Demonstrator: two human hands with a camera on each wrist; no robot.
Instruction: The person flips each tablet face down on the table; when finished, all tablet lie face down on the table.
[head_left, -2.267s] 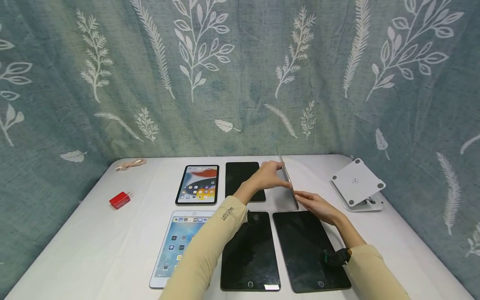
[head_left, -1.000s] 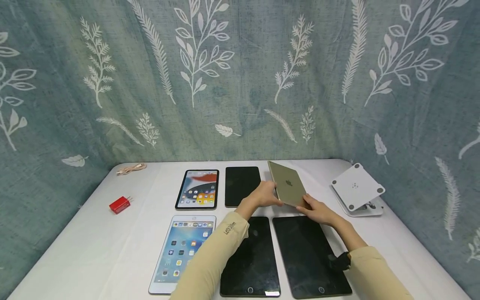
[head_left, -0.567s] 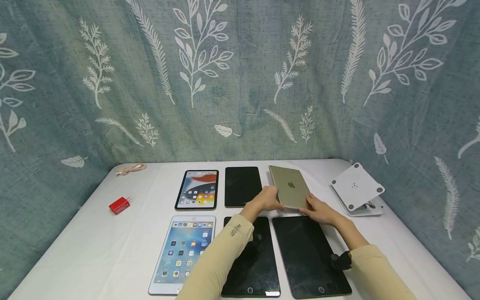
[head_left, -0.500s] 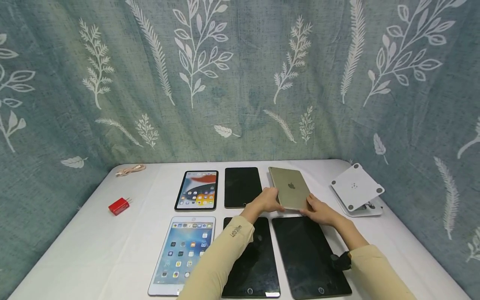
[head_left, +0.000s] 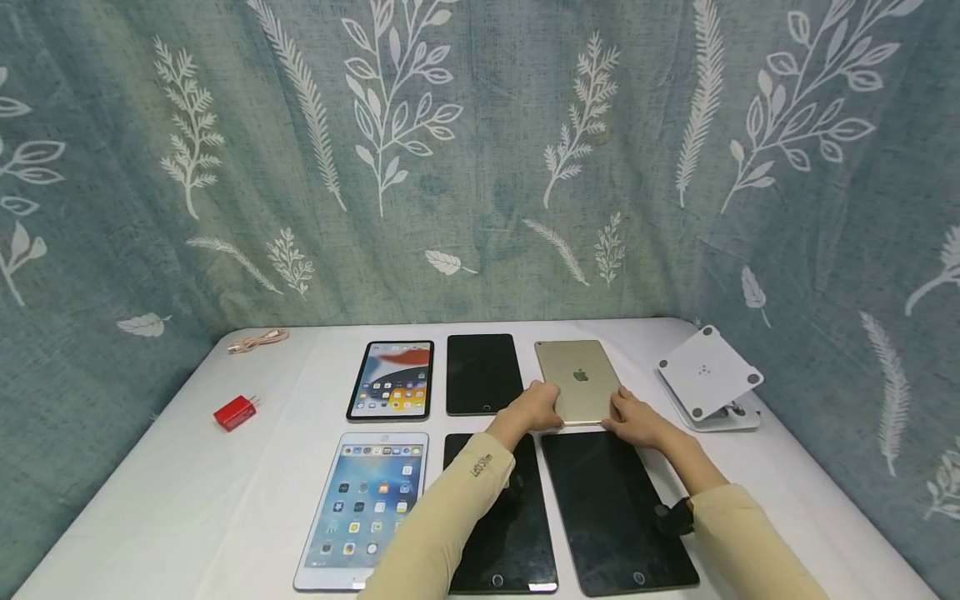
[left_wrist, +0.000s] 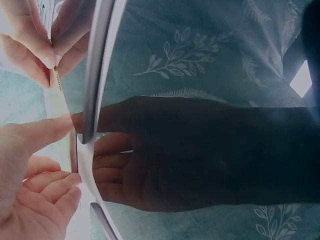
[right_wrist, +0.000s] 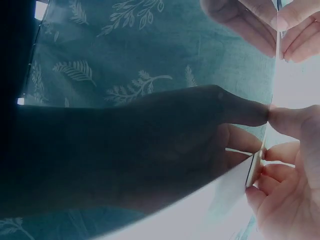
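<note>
A gold tablet (head_left: 579, 367) with an apple logo on its back lies logo side up, almost flat, at the back right of the group. The left hand (head_left: 534, 406) grips its near left corner, and the right hand (head_left: 637, 419) pinches the near right corner. In the left wrist view the left hand's thumb and fingers (left_wrist: 40, 180) hold the thin edge, with a dark mirrored hand beside them. The right wrist view likewise has the right hand (right_wrist: 295, 170) on the tablet edge. Whether the tablet's underside rests fully on the cloth cannot be told.
Left of the gold tablet are a black tablet (head_left: 483, 375) and a lit one (head_left: 391, 380). In front are a white lit tablet (head_left: 363, 508) and two black ones (head_left: 502, 525) (head_left: 618, 512). A silver stand (head_left: 708, 375), red plug (head_left: 235, 412) and coiled cable (head_left: 258, 340) lie around.
The gold tablet, first edge-on and upright, has been turned and lowered, logo side up. Since half a second ago it has straightened and come down a little, both hands still holding it.
</note>
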